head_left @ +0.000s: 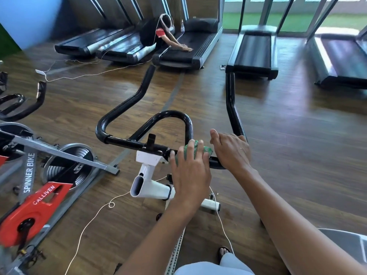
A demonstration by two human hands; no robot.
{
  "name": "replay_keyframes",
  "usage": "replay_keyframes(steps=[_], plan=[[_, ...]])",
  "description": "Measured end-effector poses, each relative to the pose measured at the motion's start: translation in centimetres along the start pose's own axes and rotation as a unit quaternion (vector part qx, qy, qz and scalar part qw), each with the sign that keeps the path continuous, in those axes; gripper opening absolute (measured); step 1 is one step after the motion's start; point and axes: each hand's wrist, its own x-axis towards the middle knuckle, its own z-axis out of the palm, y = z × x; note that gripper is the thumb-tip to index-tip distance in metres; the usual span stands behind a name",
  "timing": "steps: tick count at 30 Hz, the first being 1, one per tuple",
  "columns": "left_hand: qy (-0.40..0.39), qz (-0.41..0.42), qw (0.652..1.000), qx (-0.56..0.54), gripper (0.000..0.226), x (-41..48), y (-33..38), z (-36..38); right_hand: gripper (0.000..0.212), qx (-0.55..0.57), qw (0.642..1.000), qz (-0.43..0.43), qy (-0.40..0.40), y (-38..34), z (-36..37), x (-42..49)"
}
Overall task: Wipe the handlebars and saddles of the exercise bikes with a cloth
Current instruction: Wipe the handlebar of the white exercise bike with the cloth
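Observation:
A black handlebar (127,108) on a white exercise bike (151,187) fills the middle of the head view. My left hand (190,171) presses a green cloth (206,150) over the crossbar just right of the stem, fingers curled round it. My right hand (232,151) grips the right bend of the handlebar beside the cloth. The saddle of this bike is out of sight.
A second bike (35,207), red and grey, stands at the left with its own black handlebar (25,108). Several treadmills (254,54) line the far side, and a person (158,34) leans over one. A thin white cable (93,217) lies on the wooden floor.

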Motion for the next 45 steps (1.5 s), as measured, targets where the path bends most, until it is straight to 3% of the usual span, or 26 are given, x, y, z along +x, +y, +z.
replay_keyframes(steps=[4, 8, 13, 17, 20, 31, 35, 39, 42, 45], plan=[[-0.073, 0.031, 0.996, 0.028, 0.052, 2.1, 0.2, -0.3, 0.063, -0.009, 1.000, 0.002, -0.002, 0.0, 0.0, 0.1], [-0.036, 0.059, 0.998, 0.006, 0.064, 0.4, -1.4, -0.5, 0.063, -0.012, 1.000, 0.004, 0.003, 0.2, 0.2, 0.0], [-0.043, 0.033, 0.998, 0.010, 0.063, 1.1, -1.9, 0.0, 0.063, -0.009, 1.000, 0.002, 0.007, 0.0, 0.2, 0.1], [-0.024, 0.068, 0.997, 0.029, 0.060, -0.2, -1.3, 0.8, 0.066, -0.016, 1.000, 0.004, 0.003, 0.0, 0.3, 0.1], [-0.035, 0.038, 0.999, 0.009, 0.069, 0.9, -1.8, 0.3, 0.067, -0.015, 1.000, 0.004, 0.001, 0.0, 0.2, 0.1], [-0.044, 0.081, 0.995, 0.025, 0.063, 0.6, -1.2, -0.2, 0.068, -0.001, 1.000, 0.003, -0.006, 0.0, 0.0, -0.2], [-0.069, 0.019, 0.997, 0.009, 0.067, 1.7, -1.9, -0.3, 0.068, 0.005, 1.000, 0.001, -0.007, -0.1, -0.2, -0.2], [-0.052, 0.055, 0.997, 0.016, 0.071, 0.5, -0.9, 0.0, 0.067, -0.007, 1.000, -0.001, -0.002, -0.2, -0.2, -0.2], [-0.074, 0.011, 0.997, 0.002, 0.078, 2.0, -2.0, -0.2, 0.067, -0.006, 1.000, -0.007, -0.003, -0.2, -0.3, -0.2], [-0.076, 0.023, 0.997, 0.009, 0.076, 1.8, -1.7, -0.4, 0.069, -0.011, 1.000, -0.005, -0.001, -0.2, -0.2, -0.3]])
